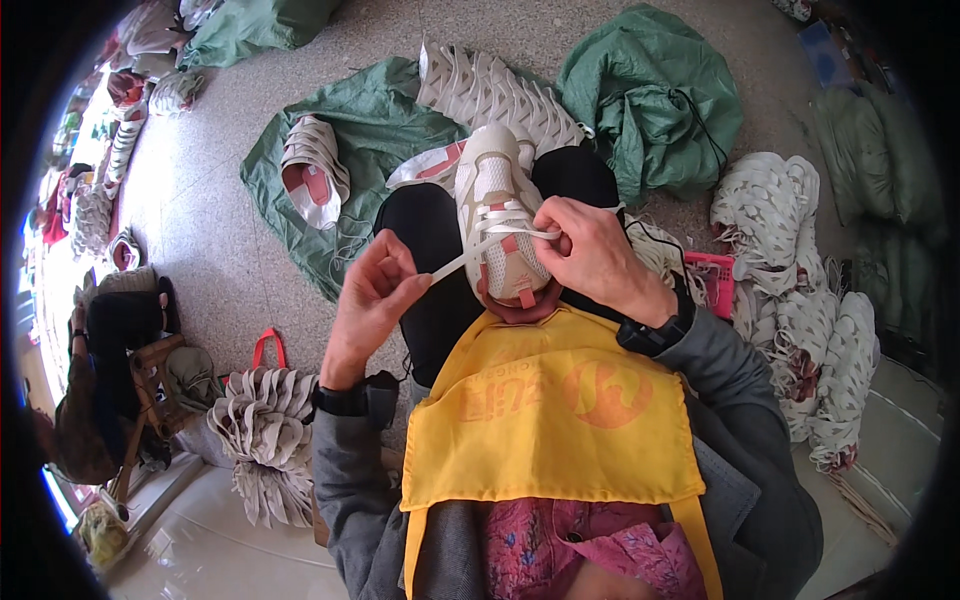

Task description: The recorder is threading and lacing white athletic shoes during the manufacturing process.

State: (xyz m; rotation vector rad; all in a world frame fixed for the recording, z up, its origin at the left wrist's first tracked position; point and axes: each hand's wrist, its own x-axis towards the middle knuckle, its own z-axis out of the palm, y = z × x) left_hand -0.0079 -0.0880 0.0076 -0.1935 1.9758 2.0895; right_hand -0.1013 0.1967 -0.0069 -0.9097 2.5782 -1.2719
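A beige-white sneaker with pink trim rests between my black-clad knees, its toe pointing away and its heel towards me. Its white shoelace is drawn out taut to the left from the upper eyelets. My left hand pinches that lace between thumb and forefinger, left of the shoe. At the shoe's right side, my right hand is closed, thumb and fingers pinching lace near the eyelets. A yellow apron covers my lap, just behind the heel.
Shoe uppers stand in a row beyond my knees. A single upper lies on green sacking. A bulging green sack stands far right. Bundled uppers and a pink basket lie right; more uppers lie left.
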